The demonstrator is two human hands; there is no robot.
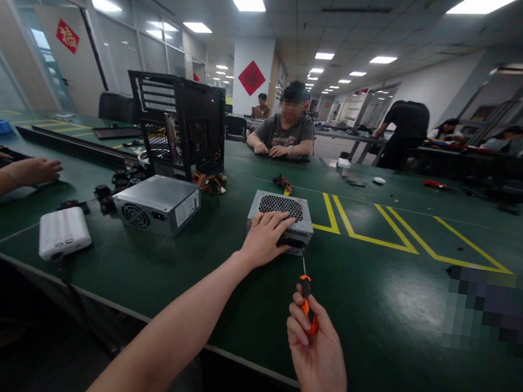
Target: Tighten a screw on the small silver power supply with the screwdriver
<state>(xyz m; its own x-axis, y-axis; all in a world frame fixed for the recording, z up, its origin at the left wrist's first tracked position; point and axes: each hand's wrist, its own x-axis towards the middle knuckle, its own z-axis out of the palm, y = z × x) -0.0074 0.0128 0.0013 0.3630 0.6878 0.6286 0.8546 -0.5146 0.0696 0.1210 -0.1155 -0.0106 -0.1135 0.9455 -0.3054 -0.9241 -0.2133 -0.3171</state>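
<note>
A grey metal computer power supply (307, 211) lies on the green table in front of me, its honeycomb vent on top. My left hand (265, 236) grips its near edge, with fingers spread over the top and the thumb down on the front face by the dark socket. In my right hand (308, 324) is an orange and black screwdriver (306, 286), fingers closed around the handle. The screwdriver's thin shaft points up to the lower right corner of the power supply's front; its tip is too small to tell whether it touches a screw.
Left of me stand a second power supply (157, 203), an open black computer case (179, 121) and a white power bank (64, 232). Another person's hands (32, 171) work at the far left. Across the table sits a person (284, 127). Yellow tape lines (372, 242) mark the right side.
</note>
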